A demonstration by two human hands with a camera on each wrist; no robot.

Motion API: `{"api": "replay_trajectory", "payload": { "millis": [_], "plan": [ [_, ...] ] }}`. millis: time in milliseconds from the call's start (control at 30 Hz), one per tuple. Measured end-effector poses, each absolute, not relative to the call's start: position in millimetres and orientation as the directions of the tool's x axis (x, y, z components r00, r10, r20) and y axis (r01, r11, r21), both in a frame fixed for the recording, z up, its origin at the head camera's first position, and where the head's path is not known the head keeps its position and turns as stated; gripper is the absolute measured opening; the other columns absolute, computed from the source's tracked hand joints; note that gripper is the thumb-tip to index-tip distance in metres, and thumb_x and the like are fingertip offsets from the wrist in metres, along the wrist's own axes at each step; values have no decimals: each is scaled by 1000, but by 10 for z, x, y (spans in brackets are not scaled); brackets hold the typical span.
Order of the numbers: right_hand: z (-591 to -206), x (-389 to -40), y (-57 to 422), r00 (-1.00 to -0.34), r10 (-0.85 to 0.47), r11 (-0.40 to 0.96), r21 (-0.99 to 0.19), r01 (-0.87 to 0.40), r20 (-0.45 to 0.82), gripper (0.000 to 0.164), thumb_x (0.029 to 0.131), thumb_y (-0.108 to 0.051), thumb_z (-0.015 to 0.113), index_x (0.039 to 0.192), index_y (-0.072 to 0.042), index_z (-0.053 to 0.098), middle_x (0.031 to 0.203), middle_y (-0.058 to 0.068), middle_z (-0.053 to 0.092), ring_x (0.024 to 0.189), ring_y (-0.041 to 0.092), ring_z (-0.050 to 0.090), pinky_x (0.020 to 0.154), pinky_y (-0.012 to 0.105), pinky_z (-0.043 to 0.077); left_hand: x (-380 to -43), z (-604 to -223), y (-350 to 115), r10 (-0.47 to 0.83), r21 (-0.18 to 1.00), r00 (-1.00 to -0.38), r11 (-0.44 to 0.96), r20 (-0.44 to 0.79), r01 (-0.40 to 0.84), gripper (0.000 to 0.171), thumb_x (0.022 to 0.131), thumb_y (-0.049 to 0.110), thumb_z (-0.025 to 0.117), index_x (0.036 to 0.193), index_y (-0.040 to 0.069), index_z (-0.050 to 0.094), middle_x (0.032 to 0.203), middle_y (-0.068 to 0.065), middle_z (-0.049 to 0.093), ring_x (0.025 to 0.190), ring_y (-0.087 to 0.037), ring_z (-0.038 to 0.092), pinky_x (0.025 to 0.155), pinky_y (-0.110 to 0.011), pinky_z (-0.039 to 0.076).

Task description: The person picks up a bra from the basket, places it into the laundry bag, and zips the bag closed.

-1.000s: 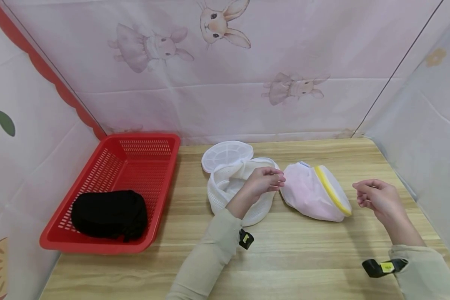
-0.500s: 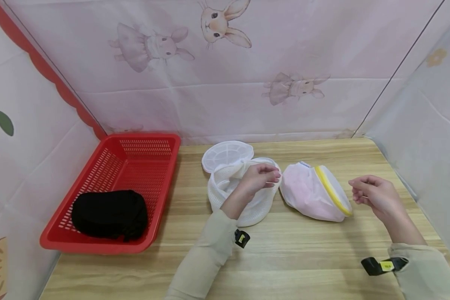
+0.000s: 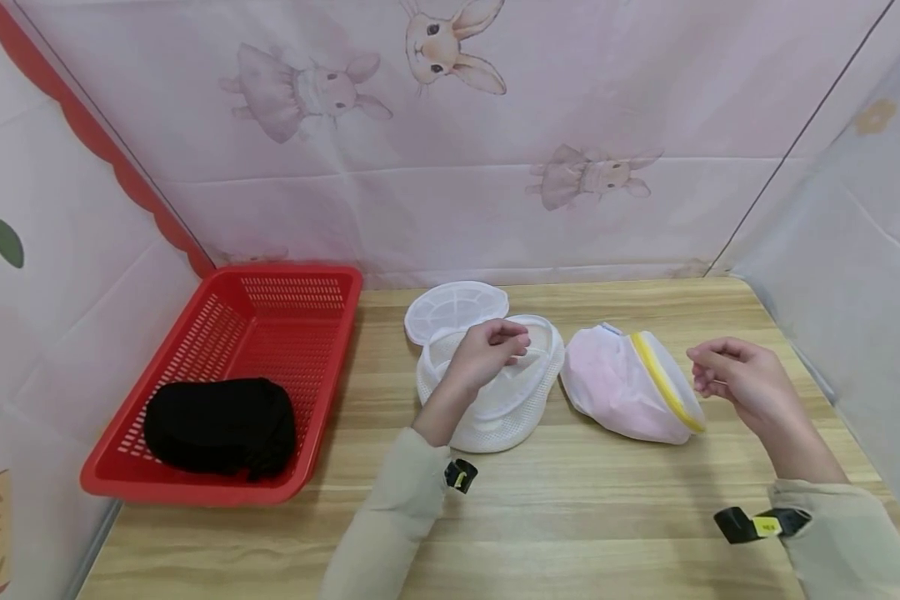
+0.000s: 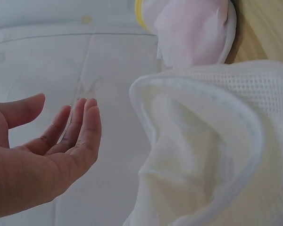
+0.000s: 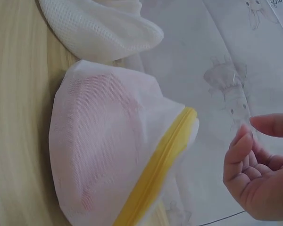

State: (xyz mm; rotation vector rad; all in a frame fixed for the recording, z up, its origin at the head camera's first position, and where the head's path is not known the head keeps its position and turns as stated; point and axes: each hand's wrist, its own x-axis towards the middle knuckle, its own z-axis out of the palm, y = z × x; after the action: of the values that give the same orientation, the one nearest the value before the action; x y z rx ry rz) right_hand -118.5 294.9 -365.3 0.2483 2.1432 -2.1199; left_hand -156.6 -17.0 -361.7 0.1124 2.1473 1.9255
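Note:
My left hand (image 3: pixel 484 354) hovers above a white mesh laundry bag (image 3: pixel 495 425) whose round mouth stands open, its mesh lid (image 3: pixel 456 310) folded back behind. In the left wrist view the left hand's fingers (image 4: pixel 90 127) are relaxed, apart from the bag's rim, and hold nothing. To the right lies a second mesh bag (image 3: pixel 618 392) with a yellow zipper band (image 5: pixel 155 165); something pink shows through its white mesh. My right hand (image 3: pixel 750 379) is in the air just right of the yellow band, its fingers loosely bent around nothing.
A red plastic basket (image 3: pixel 330 383) stands at the left of the wooden table (image 3: pixel 570 533), with a black cloth bundle or pouch (image 3: pixel 221 427) in its near half. A printed pink curtain (image 3: pixel 435 208) closes off the back, and pale curtains flank both sides.
My left hand has drawn back leftward from beside the pink-filled bag to over the open white bag. My right hand has shifted slightly left and up. The bags and basket stay put.

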Motion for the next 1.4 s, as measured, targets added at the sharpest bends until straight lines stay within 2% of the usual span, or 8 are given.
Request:
{"api": "replay_trajectory", "payload": {
  "millis": [200,533,733,900,1067,1233,1400],
  "plan": [
    [-3600,-1210,2821,-986,-6,-25,-986,166,-166,8,87,-7,60,80,-7,64,68,3,57,55,14,57,51,23,51,-1488,-3594,-367,177,981,-982,193,-62,-27,21,89,7,58,104,-7,60,95,-15,63,85,-20,61,75,-26,51],
    [-3586,-1265,2597,-988,-73,-9,-991,134,-133,6,88,-7,60,85,-1,60,70,4,58,57,15,57,52,23,51,-1393,-3561,-770,29,970,-999,243,-34,-26,21,88,10,60,104,-5,61,93,-14,61,87,-22,60,77,-30,50],
    [-3614,-1276,2414,-987,-131,-25,-995,94,-90,5,88,-6,59,85,-2,59,70,4,60,57,14,57,52,22,51,-1343,-3539,-964,-30,958,-1000,287,-5,-14,22,89,9,59,105,-5,61,95,-17,62,90,-26,60,80,-32,49],
    [-3652,-1301,2260,-983,-160,13,-996,92,-93,5,89,-5,57,85,-3,59,72,4,61,58,14,58,53,24,51,-1319,-3572,-1081,-70,957,-997,285,-36,-54,24,89,10,57,107,-7,59,98,-18,61,92,-27,59,81,-33,49],
    [-3689,-1335,2092,-980,-162,96,-990,102,-117,5,90,-5,56,88,-1,56,73,4,60,60,13,58,55,24,51,-1307,-3639,-1187,-103,960,-995,276,-14,-42,24,90,7,56,107,-9,58,97,-20,61,91,-28,59,79,-30,48],
    [-3754,-1374,1907,-978,-164,137,-985,104,-126,8,89,-2,53,91,5,53,73,6,59,60,13,57,56,24,51,-1283,-3711,-1267,-132,963,-991,269,16,-20,21,88,3,57,104,-11,59,94,-22,62,87,-26,58,72,-22,47],
    [-3839,-1431,1736,-977,-161,157,-981,117,-142,13,89,0,53,94,12,51,72,6,59,60,13,58,57,25,52,-1252,-3727,-1330,-154,957,-988,288,27,-19,19,87,3,58,102,-9,61,93,-22,62,84,-25,59,72,-25,49]
  ]
}}
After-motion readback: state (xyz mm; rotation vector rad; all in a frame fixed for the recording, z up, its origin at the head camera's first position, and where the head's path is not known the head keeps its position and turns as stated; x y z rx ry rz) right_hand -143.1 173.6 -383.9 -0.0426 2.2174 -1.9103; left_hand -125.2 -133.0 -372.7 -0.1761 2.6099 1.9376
